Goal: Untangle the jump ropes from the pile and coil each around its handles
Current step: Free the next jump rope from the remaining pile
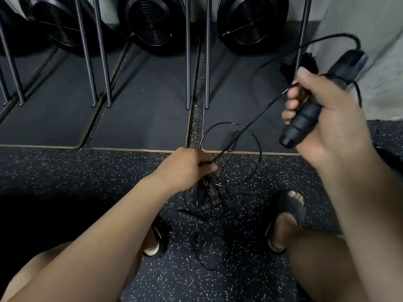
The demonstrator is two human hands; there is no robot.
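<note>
The person is sitting over a speckled dark floor [87, 171] with both hands working on one jump rope. The right hand [331, 118] is raised at the right, its fingers [293, 103] curling tightly round one black ribbed handle [302, 123] whose end is sticking out below the fist. A second dark, blurred piece is poking out above the fist, and it is not clear whether that is another handle. One thin black cord [250, 125] is running taut from this fist down to the left hand [189, 165], whose fingers [212, 168] are pinching it low over the floor. Just beyond the left hand, one round loop [229, 122] of cord is standing up. The pile [209, 205] of tangled ropes is lying on the floor between the person's two black sandals [290, 212], just below the left hand. At least two ribbed handles are showing in it, and the number of cords cannot be counted. Along the far side, three round black fan wheels [150, 25] are standing over three dark mats [141, 105], with at least six thin metal legs [188, 62] coming down onto them. No brand, label or writing is reading clearly anywhere.
</note>
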